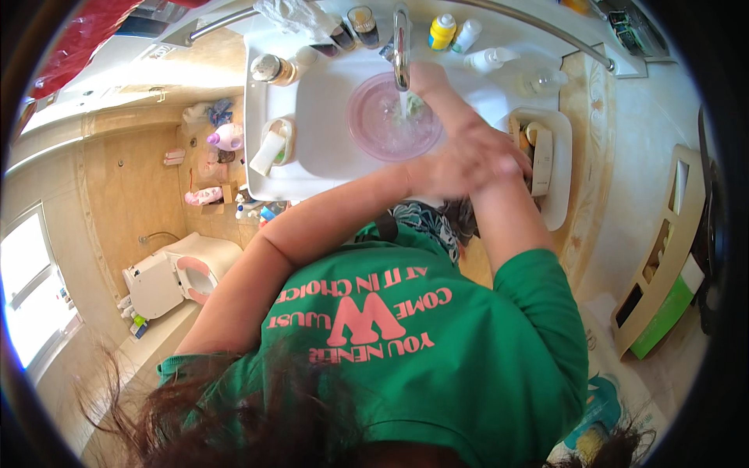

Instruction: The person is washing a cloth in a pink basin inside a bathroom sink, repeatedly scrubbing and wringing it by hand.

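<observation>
Water runs from the chrome tap into a round pink basin standing in the white sink. A pale green thing, too unclear to name, lies in the water under the stream. My right hand is beside the tap, above the basin's far rim; its fingers are mostly hidden. Across my right forearm lies my left hand, touching the skin near the wrist. Motion smears its fingers, so their closure cannot be made out.
A yellow bottle and white bottles line the sink's back right. At the left edge are a jar and a soap dish. A plastic bin stands right. A metal rail crosses behind.
</observation>
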`<state>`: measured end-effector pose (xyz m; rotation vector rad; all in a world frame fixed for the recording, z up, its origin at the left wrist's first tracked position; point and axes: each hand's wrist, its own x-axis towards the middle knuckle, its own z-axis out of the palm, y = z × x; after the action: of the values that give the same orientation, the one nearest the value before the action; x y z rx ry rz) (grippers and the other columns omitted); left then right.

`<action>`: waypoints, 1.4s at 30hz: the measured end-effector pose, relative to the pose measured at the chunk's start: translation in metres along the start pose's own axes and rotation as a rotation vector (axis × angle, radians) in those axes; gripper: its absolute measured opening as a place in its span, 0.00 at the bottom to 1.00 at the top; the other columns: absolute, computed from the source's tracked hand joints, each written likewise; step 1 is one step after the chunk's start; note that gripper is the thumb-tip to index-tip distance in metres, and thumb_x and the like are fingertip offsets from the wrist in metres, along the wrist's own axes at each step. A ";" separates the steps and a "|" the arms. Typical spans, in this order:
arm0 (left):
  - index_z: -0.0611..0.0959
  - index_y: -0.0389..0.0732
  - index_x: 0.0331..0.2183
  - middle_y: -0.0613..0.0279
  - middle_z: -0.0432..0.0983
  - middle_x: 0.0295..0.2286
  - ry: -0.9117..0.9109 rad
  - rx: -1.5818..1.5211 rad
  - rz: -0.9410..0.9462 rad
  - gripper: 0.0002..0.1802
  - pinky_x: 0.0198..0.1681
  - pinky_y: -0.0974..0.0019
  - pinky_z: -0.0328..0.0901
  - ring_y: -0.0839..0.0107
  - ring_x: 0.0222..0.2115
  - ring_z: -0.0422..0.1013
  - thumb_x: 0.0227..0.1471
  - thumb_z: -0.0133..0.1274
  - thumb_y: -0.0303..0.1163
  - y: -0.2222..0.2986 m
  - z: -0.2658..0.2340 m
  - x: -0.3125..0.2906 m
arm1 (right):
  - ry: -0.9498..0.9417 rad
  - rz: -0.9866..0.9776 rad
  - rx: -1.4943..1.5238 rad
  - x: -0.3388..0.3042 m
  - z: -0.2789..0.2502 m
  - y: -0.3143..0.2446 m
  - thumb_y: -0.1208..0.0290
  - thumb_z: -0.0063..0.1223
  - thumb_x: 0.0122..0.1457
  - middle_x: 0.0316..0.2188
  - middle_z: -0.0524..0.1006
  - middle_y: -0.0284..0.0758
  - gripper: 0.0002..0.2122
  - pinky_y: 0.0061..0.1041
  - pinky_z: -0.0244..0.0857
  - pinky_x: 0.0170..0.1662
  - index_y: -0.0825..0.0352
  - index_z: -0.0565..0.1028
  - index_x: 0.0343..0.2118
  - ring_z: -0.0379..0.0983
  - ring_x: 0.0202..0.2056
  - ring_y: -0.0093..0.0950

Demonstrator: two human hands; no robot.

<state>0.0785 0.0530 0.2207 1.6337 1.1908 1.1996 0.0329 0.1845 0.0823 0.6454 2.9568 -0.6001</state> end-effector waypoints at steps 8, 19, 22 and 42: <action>0.72 0.36 0.39 0.60 0.70 0.33 0.666 -0.341 -0.797 0.12 0.37 0.72 0.64 0.72 0.31 0.68 0.50 0.42 0.27 -0.116 -0.049 -0.039 | 0.017 0.024 0.132 -0.003 0.004 0.003 0.46 0.43 0.44 0.20 0.72 0.42 0.22 0.34 0.59 0.27 0.65 0.72 0.21 0.69 0.27 0.42; 0.75 0.39 0.38 0.62 0.69 0.40 0.063 -0.548 -0.213 0.15 0.54 0.60 0.42 0.65 0.49 0.56 0.52 0.41 0.37 -0.014 -0.021 -0.011 | -0.032 0.075 0.173 0.010 0.021 -0.009 0.48 0.36 0.49 0.26 0.72 0.44 0.23 0.36 0.60 0.32 0.66 0.73 0.26 0.67 0.32 0.44; 0.76 0.43 0.37 0.62 0.70 0.38 -0.114 -0.125 0.042 0.15 0.52 0.64 0.48 0.66 0.46 0.59 0.52 0.40 0.40 0.037 -0.005 0.002 | 0.005 0.146 0.113 -0.004 0.008 -0.001 0.46 0.35 0.49 0.24 0.73 0.44 0.24 0.36 0.60 0.32 0.65 0.74 0.24 0.68 0.30 0.44; 0.77 0.35 0.33 0.62 0.73 0.30 0.496 -0.407 -0.812 0.16 0.38 0.74 0.62 0.75 0.32 0.69 0.52 0.41 0.37 -0.122 -0.053 -0.079 | 0.042 0.006 -0.125 0.003 -0.014 0.008 0.69 0.41 0.45 0.22 0.73 0.43 0.08 0.35 0.64 0.29 0.64 0.74 0.23 0.71 0.28 0.38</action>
<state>-0.0114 0.0125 0.1008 0.4514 1.5623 1.1998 0.0341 0.1977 0.0920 0.6632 2.9994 -0.4012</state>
